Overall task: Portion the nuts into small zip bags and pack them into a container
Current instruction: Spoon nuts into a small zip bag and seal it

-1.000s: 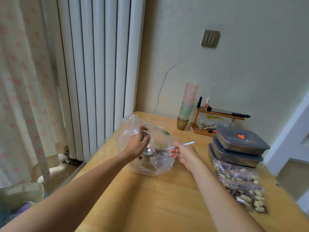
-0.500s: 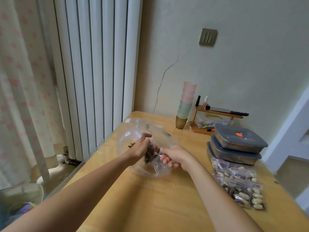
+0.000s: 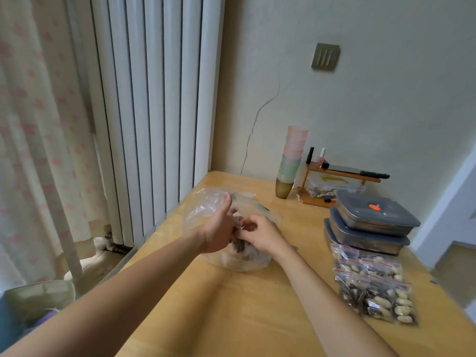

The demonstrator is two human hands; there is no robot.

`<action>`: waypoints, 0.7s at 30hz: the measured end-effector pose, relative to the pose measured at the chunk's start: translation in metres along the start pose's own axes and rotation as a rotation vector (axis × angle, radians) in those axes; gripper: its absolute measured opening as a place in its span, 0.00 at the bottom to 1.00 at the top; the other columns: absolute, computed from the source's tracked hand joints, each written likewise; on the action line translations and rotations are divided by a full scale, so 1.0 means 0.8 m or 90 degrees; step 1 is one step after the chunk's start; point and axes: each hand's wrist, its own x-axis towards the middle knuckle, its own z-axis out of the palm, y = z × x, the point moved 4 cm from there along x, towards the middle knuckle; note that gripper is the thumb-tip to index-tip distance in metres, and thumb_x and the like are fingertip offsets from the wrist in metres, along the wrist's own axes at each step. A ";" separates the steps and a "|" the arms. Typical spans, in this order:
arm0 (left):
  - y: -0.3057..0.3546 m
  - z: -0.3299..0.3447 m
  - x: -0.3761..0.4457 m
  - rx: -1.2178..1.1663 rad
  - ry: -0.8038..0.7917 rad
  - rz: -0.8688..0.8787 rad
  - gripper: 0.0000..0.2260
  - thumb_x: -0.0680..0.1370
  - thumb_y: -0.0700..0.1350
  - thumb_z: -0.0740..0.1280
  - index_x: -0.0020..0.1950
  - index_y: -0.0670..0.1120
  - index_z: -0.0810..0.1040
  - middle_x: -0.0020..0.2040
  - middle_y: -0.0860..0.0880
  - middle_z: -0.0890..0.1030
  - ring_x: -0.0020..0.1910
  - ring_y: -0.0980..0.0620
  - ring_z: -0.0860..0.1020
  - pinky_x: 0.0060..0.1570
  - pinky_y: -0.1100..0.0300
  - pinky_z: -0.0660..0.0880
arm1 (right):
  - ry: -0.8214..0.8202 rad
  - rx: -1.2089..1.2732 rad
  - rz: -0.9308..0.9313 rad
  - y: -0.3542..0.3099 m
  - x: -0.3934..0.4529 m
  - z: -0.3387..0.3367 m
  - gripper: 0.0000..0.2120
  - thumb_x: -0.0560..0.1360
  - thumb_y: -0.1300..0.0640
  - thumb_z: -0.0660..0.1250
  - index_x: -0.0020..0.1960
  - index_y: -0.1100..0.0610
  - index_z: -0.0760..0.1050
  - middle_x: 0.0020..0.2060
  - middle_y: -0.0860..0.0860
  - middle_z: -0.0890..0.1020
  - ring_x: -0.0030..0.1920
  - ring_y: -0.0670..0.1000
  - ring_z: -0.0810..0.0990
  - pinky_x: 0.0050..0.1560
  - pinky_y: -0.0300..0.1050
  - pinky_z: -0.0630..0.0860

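Observation:
A large clear plastic bag point(image 3: 206, 207) lies crumpled on the wooden table point(image 3: 257, 305). Over it, my left hand point(image 3: 219, 231) and my right hand point(image 3: 260, 234) meet and together pinch a small zip bag point(image 3: 239, 246) holding dark nuts; its top is hidden between my fingers. Several filled small zip bags point(image 3: 373, 287) of pale and dark nuts lie in a pile at the right. Behind that pile stand two stacked metal containers point(image 3: 371, 228) with grey lids. The spoon is out of sight.
A stack of pastel cups point(image 3: 292, 161) stands at the back by the wall. Beside it a small wooden shelf point(image 3: 334, 176) carries bottles and a knife. A white radiator point(image 3: 154, 99) runs along the table's left edge, with a curtain further left.
One second ago my right hand held a spoon at the big bag. The spoon is gone from view, and both hands have come together on the small zip bag.

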 end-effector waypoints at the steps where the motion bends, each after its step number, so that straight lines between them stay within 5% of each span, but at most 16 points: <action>1: 0.000 -0.002 0.001 0.003 0.010 0.002 0.39 0.78 0.73 0.41 0.79 0.49 0.59 0.71 0.42 0.74 0.66 0.46 0.72 0.71 0.47 0.62 | 0.017 -0.009 -0.005 -0.002 0.000 -0.002 0.07 0.72 0.52 0.75 0.51 0.49 0.84 0.41 0.44 0.86 0.45 0.46 0.84 0.52 0.44 0.80; 3: -0.003 -0.012 0.004 0.025 0.055 0.017 0.31 0.82 0.69 0.46 0.75 0.49 0.64 0.57 0.48 0.83 0.64 0.48 0.74 0.70 0.48 0.64 | 0.042 -0.004 0.002 -0.005 0.000 -0.004 0.05 0.75 0.56 0.72 0.49 0.49 0.85 0.38 0.43 0.85 0.39 0.43 0.82 0.44 0.39 0.78; 5: 0.000 -0.018 0.001 0.078 0.110 0.036 0.19 0.84 0.57 0.53 0.57 0.45 0.76 0.40 0.52 0.82 0.49 0.50 0.75 0.55 0.53 0.68 | 0.062 0.073 0.027 -0.006 0.002 -0.007 0.08 0.76 0.59 0.70 0.48 0.49 0.85 0.38 0.44 0.86 0.38 0.44 0.82 0.44 0.41 0.78; 7: 0.003 -0.024 -0.004 0.151 0.144 0.074 0.09 0.82 0.48 0.60 0.53 0.44 0.75 0.43 0.49 0.79 0.44 0.50 0.73 0.48 0.56 0.69 | 0.078 0.146 0.047 -0.008 0.003 -0.012 0.10 0.76 0.62 0.67 0.47 0.51 0.86 0.39 0.47 0.85 0.39 0.48 0.80 0.44 0.42 0.77; 11: 0.009 -0.032 -0.009 0.233 0.177 0.127 0.04 0.78 0.43 0.67 0.51 0.44 0.78 0.46 0.45 0.78 0.45 0.49 0.77 0.43 0.59 0.73 | 0.054 0.244 0.072 -0.021 0.000 -0.019 0.12 0.79 0.66 0.62 0.50 0.59 0.85 0.38 0.49 0.83 0.38 0.46 0.79 0.41 0.40 0.76; 15: 0.016 -0.019 -0.019 0.221 0.196 0.164 0.05 0.74 0.47 0.68 0.45 0.46 0.76 0.42 0.46 0.78 0.39 0.47 0.77 0.38 0.56 0.74 | 0.001 0.240 0.038 -0.025 -0.009 -0.022 0.10 0.79 0.57 0.72 0.55 0.63 0.82 0.43 0.52 0.84 0.40 0.46 0.82 0.45 0.42 0.78; 18: 0.020 0.000 -0.024 0.238 0.185 0.182 0.12 0.73 0.52 0.65 0.48 0.45 0.76 0.46 0.45 0.79 0.46 0.47 0.77 0.47 0.54 0.74 | 0.079 0.194 -0.007 -0.025 -0.010 -0.034 0.05 0.79 0.57 0.73 0.48 0.59 0.82 0.41 0.53 0.85 0.42 0.49 0.81 0.47 0.45 0.81; 21: 0.024 0.022 -0.024 0.267 0.211 0.225 0.08 0.80 0.48 0.65 0.52 0.43 0.76 0.47 0.46 0.80 0.47 0.49 0.78 0.44 0.58 0.73 | 0.135 0.126 -0.023 -0.026 -0.015 -0.048 0.06 0.79 0.56 0.70 0.43 0.51 0.81 0.43 0.50 0.87 0.48 0.53 0.84 0.58 0.56 0.82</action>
